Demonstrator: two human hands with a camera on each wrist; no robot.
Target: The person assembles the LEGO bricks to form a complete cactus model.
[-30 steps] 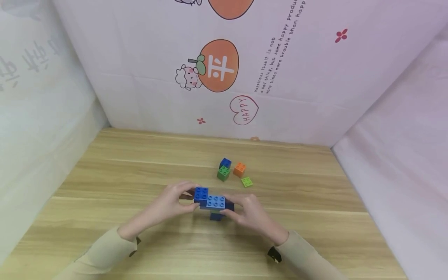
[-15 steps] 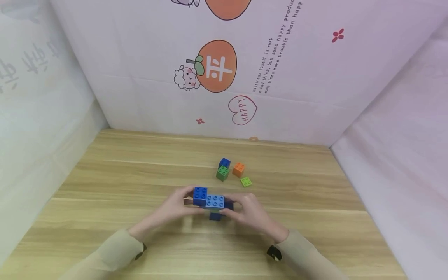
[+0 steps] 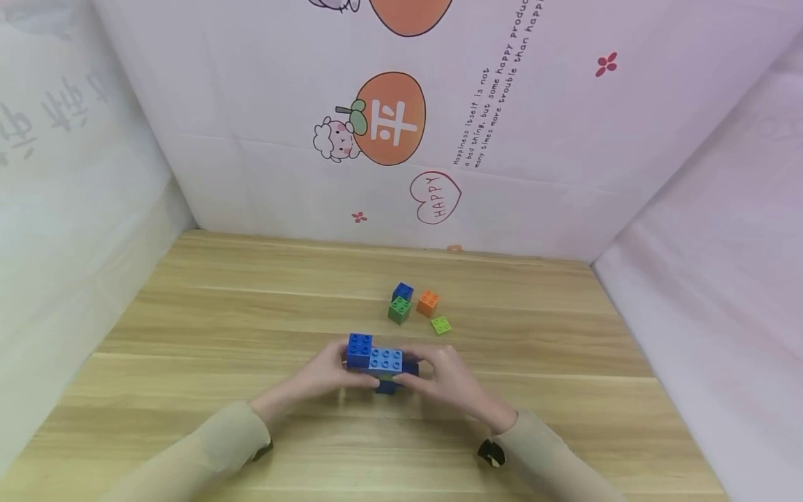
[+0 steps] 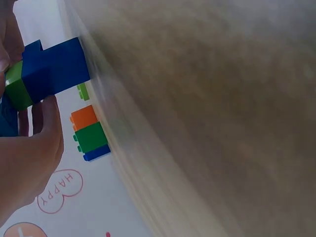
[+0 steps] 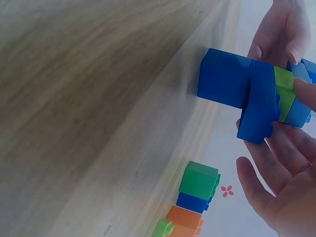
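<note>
Both hands hold a small build of toy building bricks. A light blue brick (image 3: 385, 360) forms much of its top, with a dark blue brick (image 3: 360, 350) on the left end. Below come a lime green brick (image 5: 283, 89), an overhanging blue brick (image 5: 257, 103) and a blue bottom brick (image 5: 224, 76). My right hand (image 3: 448, 376) grips the right side between thumb and fingers. From the left, my left hand (image 3: 323, 373) reaches round the build, thumb in front and fingers behind. Its fingertips are partly hidden by the bricks.
Beyond the hands on the wooden table (image 3: 251, 286) lie a green brick (image 3: 399, 310), a blue brick (image 3: 403, 291), an orange brick (image 3: 429, 302) and a flat lime piece (image 3: 441, 325). A printed white cloth (image 3: 282, 181) rises behind and along the sides.
My left hand has shifted right and slightly toward me, its thumb sliding from the left end brick to the front beneath the light blue brick. The right hand and build stay nearly still.
</note>
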